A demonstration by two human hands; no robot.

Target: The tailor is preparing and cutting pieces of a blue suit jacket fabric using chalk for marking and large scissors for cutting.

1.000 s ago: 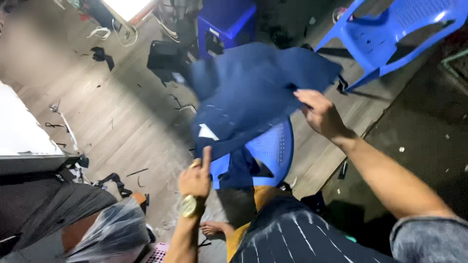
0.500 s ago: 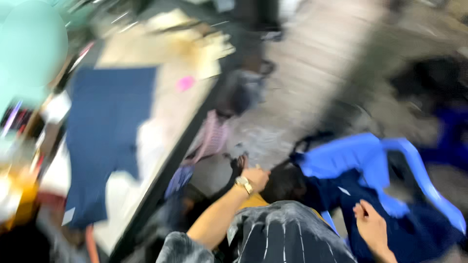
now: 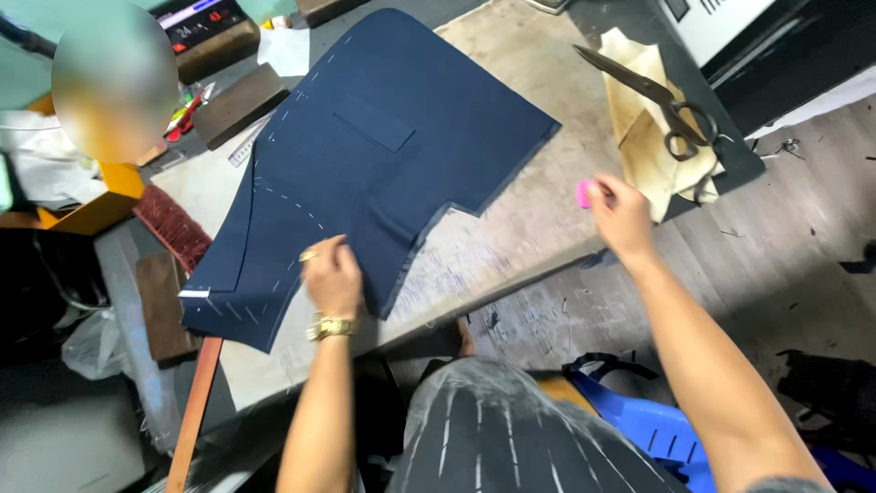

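Item one: a dark navy cut fabric panel (image 3: pixel 383 173) with white chalk dashes and a sewn patch pocket, lying flat across the centre and upper left of the frame on the pale, worn worktable (image 3: pixel 538 228).

Item two: my left hand (image 3: pixel 333 278), gold wristwatch at the wrist, lower centre of the frame, fingers curled and pressed down on the panel's lower edge; I cannot tell whether it pinches the cloth or only holds it flat.

Item three: my right hand (image 3: pixel 620 215), right of centre, fingertips pressed together on a small pink piece of tailor's chalk (image 3: pixel 584 193), above the table's near edge and clear of the fabric.

Item four: large dark metal shears (image 3: pixel 652 96), upper right, resting on tan paper pattern pieces (image 3: pixel 652 160).

Item five: a blue plastic chair (image 3: pixel 652 429), bottom right.

Item six: a dark wooden block (image 3: pixel 239 105), upper left, just beside the panel.
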